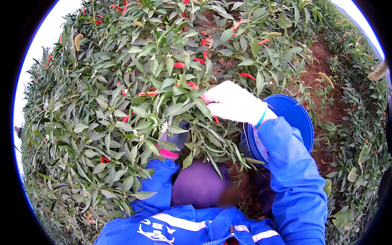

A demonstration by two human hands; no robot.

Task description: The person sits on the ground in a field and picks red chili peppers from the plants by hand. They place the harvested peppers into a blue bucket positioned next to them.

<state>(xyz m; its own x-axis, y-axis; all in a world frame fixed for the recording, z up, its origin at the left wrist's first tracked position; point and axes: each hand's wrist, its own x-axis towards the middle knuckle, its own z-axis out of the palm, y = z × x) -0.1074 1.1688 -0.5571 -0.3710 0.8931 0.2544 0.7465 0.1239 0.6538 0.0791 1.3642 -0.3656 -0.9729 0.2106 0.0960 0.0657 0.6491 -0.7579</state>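
Observation:
My right hand (235, 102), in a white knit glove with a teal cuff edge, reaches into a chili pepper plant (177, 92). Its fingers are bent together beside the leaves, and a sliver of red chili pepper (202, 98) shows right at the fingertips. Whether they grip it cannot be made out. Another red chili pepper (216, 119) hangs just below this hand. My left hand (174, 139) is low among the stems, mostly hidden by leaves; its gloved wrist shows a pink band. Dark green chili peppers (212, 132) hang between the two arms.
A blue bucket (303, 122) stands behind my right forearm, its contents mostly hidden. My knee in purple trousers (196, 183) is bent below the plant. Bare reddish soil (324, 82) runs along the right, with more plants beyond. Red chili peppers (247, 76) hang among leaves farther ahead.

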